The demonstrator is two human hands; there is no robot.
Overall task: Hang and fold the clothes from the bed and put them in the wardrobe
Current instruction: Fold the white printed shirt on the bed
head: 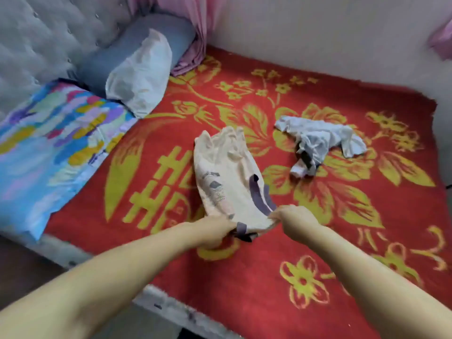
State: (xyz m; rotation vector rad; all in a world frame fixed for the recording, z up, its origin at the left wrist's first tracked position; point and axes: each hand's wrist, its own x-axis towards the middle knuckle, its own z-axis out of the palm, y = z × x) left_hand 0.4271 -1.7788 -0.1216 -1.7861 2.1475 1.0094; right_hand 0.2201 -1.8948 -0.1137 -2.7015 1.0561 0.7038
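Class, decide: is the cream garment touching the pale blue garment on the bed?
Apart. The head view shows red blanket between the cream garment and the pale blue garment.

Cream garment [227,172] w/ purple trim & printed graphic lies stretched lengthwise mid-bed [269,277] on red/gold floral blanket, near end pinched by both hands. Pale blue garment [320,140] lies crumpled to its right, well apart, dark patch showing.
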